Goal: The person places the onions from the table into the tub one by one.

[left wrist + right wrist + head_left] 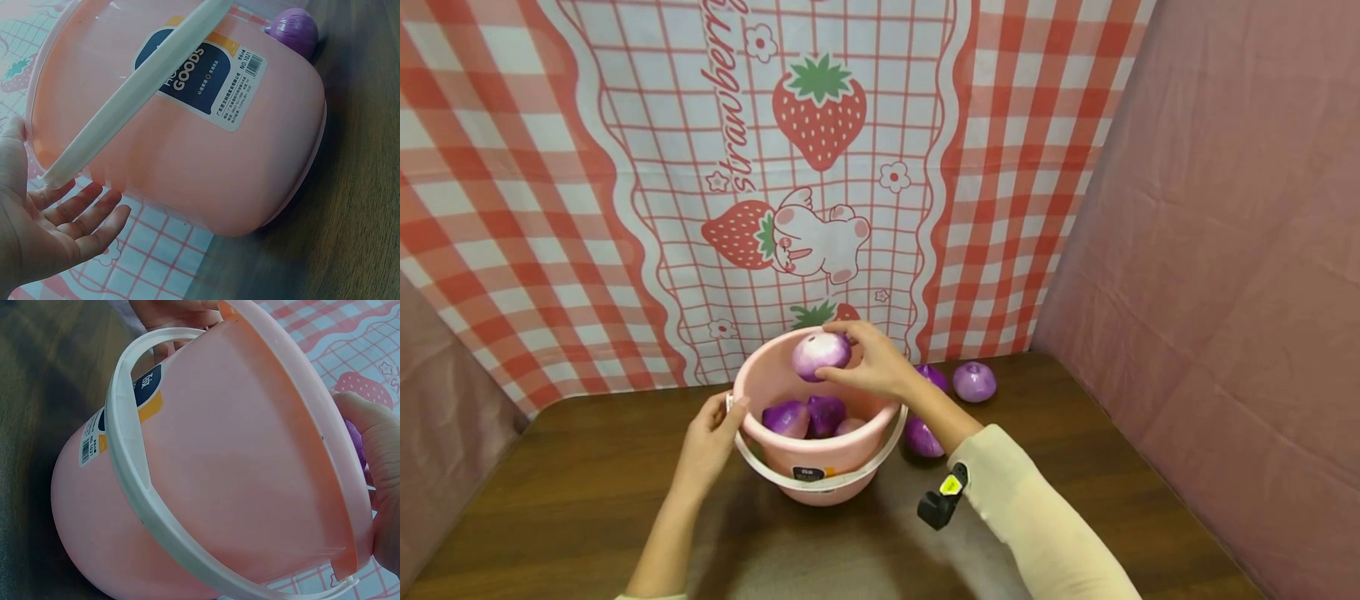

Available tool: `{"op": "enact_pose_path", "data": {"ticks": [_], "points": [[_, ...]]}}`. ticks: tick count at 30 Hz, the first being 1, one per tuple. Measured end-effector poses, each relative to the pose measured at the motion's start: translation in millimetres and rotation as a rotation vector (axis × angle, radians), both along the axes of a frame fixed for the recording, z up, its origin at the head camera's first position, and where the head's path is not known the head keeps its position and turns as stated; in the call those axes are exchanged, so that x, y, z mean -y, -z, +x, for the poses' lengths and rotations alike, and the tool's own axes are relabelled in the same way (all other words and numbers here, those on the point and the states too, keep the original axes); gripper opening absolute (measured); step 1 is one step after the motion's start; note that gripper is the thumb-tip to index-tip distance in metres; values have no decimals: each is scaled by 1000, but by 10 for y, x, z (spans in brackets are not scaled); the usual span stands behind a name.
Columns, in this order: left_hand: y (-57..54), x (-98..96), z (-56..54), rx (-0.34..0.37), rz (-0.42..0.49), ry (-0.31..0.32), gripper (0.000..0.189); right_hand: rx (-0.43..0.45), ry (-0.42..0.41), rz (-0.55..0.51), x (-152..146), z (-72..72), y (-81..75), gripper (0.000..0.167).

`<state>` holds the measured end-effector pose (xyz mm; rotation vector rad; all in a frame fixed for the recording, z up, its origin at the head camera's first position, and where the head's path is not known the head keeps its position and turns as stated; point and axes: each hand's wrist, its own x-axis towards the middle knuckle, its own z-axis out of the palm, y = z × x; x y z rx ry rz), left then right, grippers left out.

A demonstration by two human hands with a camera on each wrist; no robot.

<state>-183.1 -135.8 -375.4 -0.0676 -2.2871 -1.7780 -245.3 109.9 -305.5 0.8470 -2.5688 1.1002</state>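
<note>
A pink bucket [820, 458] with a white handle [835, 483] stands on the table. Inside it lie several purple onions [786, 419]. My left hand [711, 433] grips the bucket's left rim, thumb at the edge and fingers along the outside; the left wrist view shows this hand [56, 219] beside the handle's end. Over the bucket's opening, my right hand [872, 362] holds a purple-and-white onion [822, 356] between thumb and fingers. In the right wrist view the bucket's wall [250, 444] hides most of that onion [355, 440].
Right of the bucket, a few more purple onions sit on the brown table [1075, 492]: one [974, 382] at the back, others [922, 438] partly behind my right forearm. A checked strawberry cloth [985, 208] hangs behind, and a pink cloth [1210, 250] borders the right side.
</note>
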Motion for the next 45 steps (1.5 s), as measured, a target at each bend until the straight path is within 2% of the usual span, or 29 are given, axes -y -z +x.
{"op": "enact_pose_path", "data": {"ticks": [9, 18, 36, 45], "points": [[3, 0, 3, 1, -10, 6, 35, -11, -11, 12, 13, -13, 24, 62], [19, 4, 0, 6, 36, 14, 34, 10, -12, 17, 9, -16, 19, 62], [-7, -5, 3, 8, 26, 5, 34, 33, -5, 67, -28, -12, -2, 64], [-25, -6, 14, 4, 23, 10, 34, 22, -14, 50, -75, -19, 2, 59]]}}
